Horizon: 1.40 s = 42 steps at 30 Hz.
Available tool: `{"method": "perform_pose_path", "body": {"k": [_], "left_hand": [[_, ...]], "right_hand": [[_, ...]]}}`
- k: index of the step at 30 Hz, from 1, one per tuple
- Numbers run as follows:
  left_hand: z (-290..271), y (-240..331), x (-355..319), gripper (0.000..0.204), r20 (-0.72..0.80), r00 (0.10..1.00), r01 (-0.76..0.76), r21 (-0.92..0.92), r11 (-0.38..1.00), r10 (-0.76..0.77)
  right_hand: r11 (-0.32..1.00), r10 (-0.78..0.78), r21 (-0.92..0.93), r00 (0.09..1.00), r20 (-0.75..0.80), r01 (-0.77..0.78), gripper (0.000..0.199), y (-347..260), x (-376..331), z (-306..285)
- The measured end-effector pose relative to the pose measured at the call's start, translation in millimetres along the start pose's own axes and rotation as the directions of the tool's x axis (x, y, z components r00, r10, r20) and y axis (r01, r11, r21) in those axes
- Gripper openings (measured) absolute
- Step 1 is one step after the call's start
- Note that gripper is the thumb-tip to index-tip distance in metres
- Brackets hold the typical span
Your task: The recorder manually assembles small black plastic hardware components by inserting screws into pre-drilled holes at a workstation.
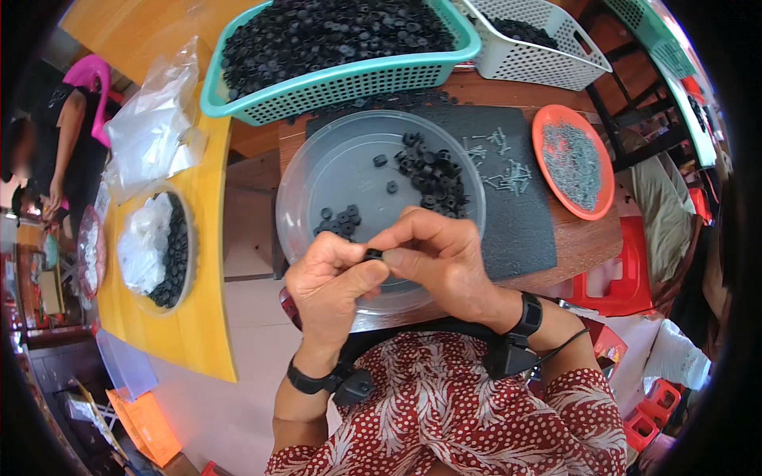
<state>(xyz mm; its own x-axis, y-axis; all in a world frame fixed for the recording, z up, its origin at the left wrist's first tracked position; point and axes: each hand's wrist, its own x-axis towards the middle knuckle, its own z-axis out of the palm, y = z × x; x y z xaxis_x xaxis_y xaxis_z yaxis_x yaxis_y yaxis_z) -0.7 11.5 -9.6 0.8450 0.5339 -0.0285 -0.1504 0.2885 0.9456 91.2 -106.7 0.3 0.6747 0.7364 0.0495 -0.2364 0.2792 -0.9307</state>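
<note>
Both hands meet over the near part of a clear round plastic tub. Between the fingertips is a small black plastic part, partly hidden by the fingers. My left hand pinches it from the left with thumb and forefinger. From the other side my right hand pinches it too. Inside the tub, a heap of black plastic parts lies at the right and a smaller cluster at the left. Loose screws lie on the dark mat right of the tub.
An orange plate heaped with screws stands at the right. Behind the tub are a teal basket full of black parts and a white basket. On the yellow table at left are plastic bags. Another person sits far left.
</note>
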Motion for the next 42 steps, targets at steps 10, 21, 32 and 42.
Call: {"method": "perform_pose_path", "body": {"k": [10, 21, 32, 42], "left_hand": [[12.0, 12.2, 3.5, 0.022, -0.043, 0.993, 0.100, -0.147, 0.984, -0.108], [25.3, 11.8, -2.6, 0.027, 0.016, 0.986, 0.169, 0.012, 0.986, -0.169], [10.0, 16.2, 11.5, 0.016, -0.026, 0.993, 0.115, 0.139, 0.984, -0.112], [11.3, 12.0, 52.7, 0.020, 0.107, 0.994, -0.046, 0.652, 0.757, -0.032]], "right_hand": [[0.711, -0.356, -0.590, 0.920, 0.166, 0.382, 0.036, 7.1, -0.7, -2.2], [0.810, -0.248, -0.577, 0.954, -0.170, 0.108, 0.025, -15.9, 12.4, -45.9], [0.662, -0.504, -0.733, 0.817, -0.280, 0.157, 0.016, -85.4, 106.9, -208.8], [-0.208, -0.628, -0.956, 0.777, -0.032, -0.208, 0.040, -127.5, 172.9, -273.7]]}}
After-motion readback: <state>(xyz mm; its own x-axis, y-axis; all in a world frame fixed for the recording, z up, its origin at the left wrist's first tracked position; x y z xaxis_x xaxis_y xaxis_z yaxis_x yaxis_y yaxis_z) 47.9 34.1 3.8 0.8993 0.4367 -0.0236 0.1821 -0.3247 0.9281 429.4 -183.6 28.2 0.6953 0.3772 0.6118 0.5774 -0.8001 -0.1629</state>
